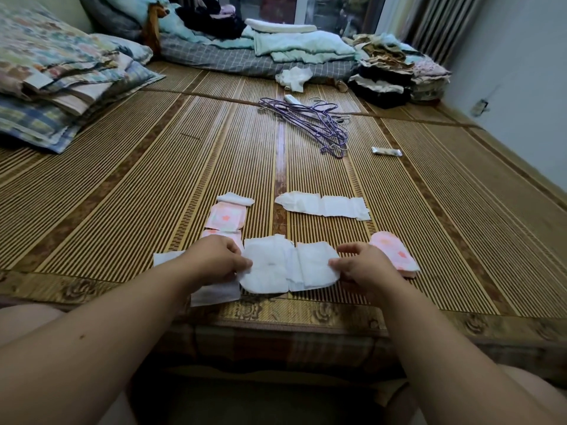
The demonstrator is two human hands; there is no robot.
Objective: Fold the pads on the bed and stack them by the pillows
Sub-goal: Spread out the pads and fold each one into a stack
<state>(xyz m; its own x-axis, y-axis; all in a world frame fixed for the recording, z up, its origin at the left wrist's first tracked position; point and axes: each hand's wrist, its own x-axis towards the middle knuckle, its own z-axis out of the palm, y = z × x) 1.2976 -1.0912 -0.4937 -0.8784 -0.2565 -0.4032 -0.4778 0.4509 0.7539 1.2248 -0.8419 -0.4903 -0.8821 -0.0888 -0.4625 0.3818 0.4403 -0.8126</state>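
Note:
A white pad [288,266] lies unfolded across the near edge of the bamboo mat [153,185]. My left hand [211,259] pinches its left end and my right hand [365,266] pinches its right end. A second unfolded white pad [323,204] lies farther back. A pink-backed pad [227,217] stretches away on the left, and a pink folded pad [394,251] sits just right of my right hand. More white wrapper or pad [214,291] shows under my left hand. The pillows [61,78] are stacked at the far left.
Purple wire hangers [310,122] lie mid-mat, with a small wrapped packet [386,151] to their right. Crumpled white cloth [294,76], folded bedding [291,47] and clothes piles [395,78] line the far side. A wall runs along the right.

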